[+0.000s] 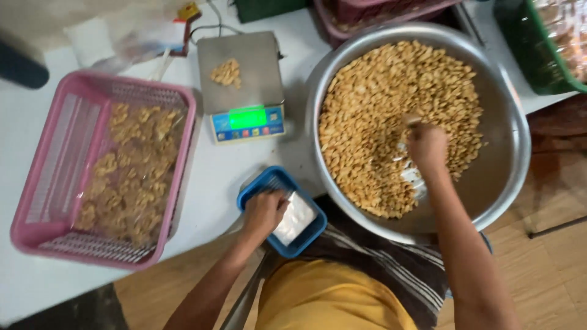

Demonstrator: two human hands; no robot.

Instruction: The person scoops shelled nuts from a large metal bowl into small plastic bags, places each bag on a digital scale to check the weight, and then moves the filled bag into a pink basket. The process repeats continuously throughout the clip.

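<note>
The right hand point(426, 146) is sunk in the heap of pale nuts point(379, 98) that fills the big steel bowl point(513, 153) at the right end of the white table point(226, 171); its fingers are curled tight around a scoop point(413, 177), whose pale blade shows just below the fist, its long axis running from the fist down toward the near rim of the bowl. The left hand point(264, 211) rests in the small blue tray point(309, 232) at the table's near edge, fingers closed on the clear bags point(296, 217) lying there; whether it pinches one or only presses on them cannot be told. The tray's long axis runs diagonally, from the scale point(244, 79) toward the person's lap. A pink basket point(36, 183) of bagged nuts stands at the left end.
</note>
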